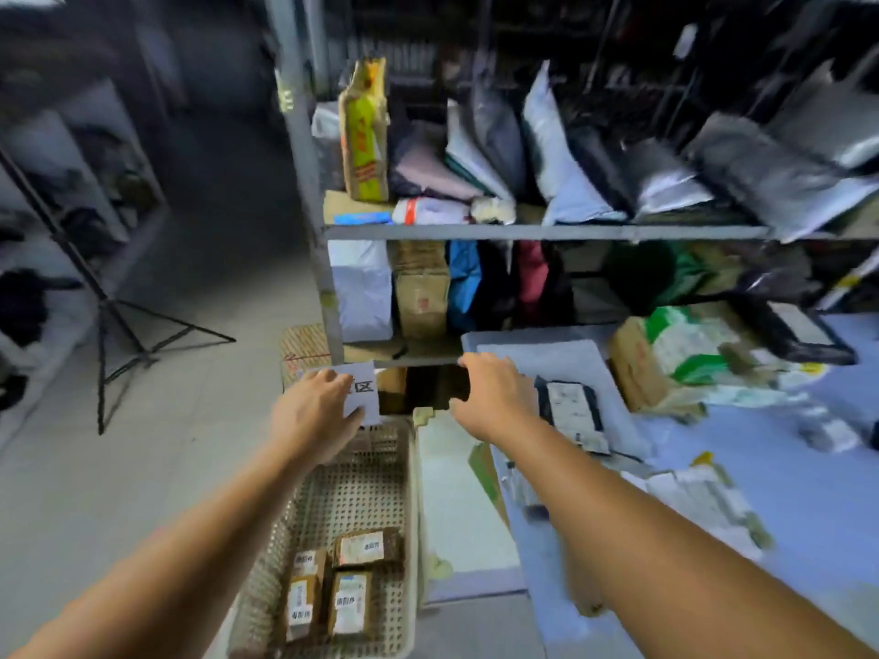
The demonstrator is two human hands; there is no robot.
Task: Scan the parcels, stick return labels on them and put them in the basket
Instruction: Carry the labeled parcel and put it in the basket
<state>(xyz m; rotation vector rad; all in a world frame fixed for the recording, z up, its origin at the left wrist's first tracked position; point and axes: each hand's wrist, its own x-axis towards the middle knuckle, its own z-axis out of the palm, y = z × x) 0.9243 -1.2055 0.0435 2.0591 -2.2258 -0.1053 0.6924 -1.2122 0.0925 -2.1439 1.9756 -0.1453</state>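
A beige perforated basket (361, 487) stands on the floor beneath my arms. Three brown parcels (349, 587) with white labels lie at its near end. Over the basket's far rim, my left hand (311, 411) pinches a white sheet (365, 390) printed with a large black character. My right hand (494, 397) grips a dark flat object (428, 390), fingers on top and thumb beneath; blur hides what it is. A black parcel with a white label (573, 413) lies on the blue-covered table (808, 492), just right of my right hand.
A metal shelf rack (523, 232) packed with bags and boxes stands straight ahead. More parcels and a torn cardboard box (637, 368) crowd the table. A black tripod (119, 335) stands on the pale floor at left. A woven box (304, 347) sits behind the basket.
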